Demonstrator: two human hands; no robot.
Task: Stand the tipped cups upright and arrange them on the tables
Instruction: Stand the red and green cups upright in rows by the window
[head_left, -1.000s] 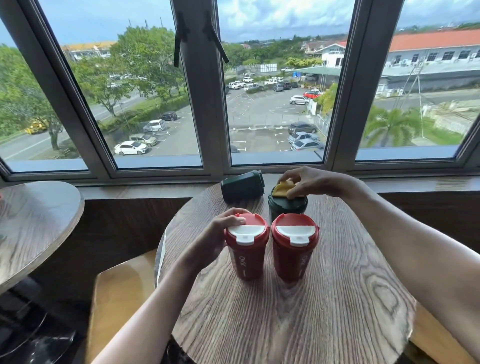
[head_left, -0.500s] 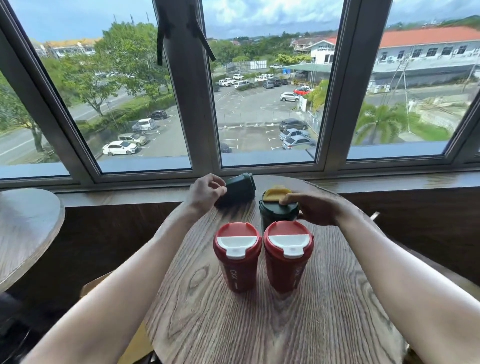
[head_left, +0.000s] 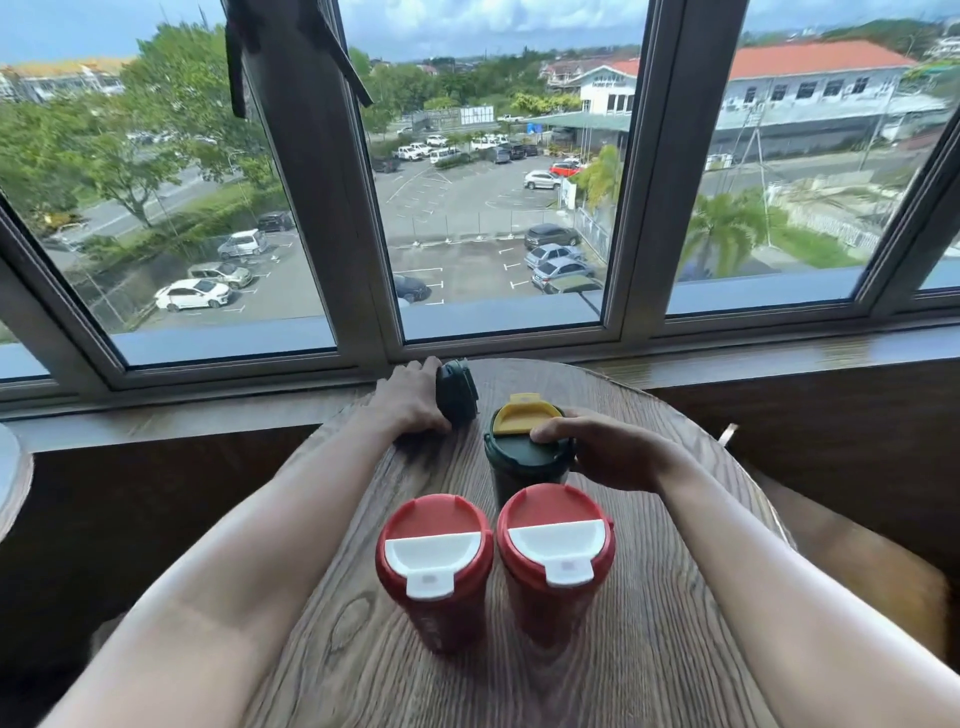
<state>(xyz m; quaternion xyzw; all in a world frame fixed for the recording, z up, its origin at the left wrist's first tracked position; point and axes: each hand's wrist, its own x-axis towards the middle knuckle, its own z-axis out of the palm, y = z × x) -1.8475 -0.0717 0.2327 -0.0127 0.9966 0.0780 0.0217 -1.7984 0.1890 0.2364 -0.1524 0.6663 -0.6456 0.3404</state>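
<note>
On the round wooden table (head_left: 649, 649) two red cups with white-flapped lids stand upright side by side, one at the left (head_left: 434, 566) and one at the right (head_left: 555, 556). Behind them stands a dark green cup with a yellow lid flap (head_left: 524, 447); my right hand (head_left: 608, 449) grips its rim from the right. A second dark green cup (head_left: 458, 391) lies tipped on its side at the table's far edge. My left hand (head_left: 413, 402) wraps around it from the left.
A window sill and large window frames (head_left: 332, 208) rise just behind the table. The edge of another round table (head_left: 10, 467) shows at the far left. A wooden seat (head_left: 857, 561) sits low at the right, beside the table.
My left hand left the left red cup, reached to the far edge and closed on the tipped green cup. My right hand slid from the upright green cup's top to its right rim.
</note>
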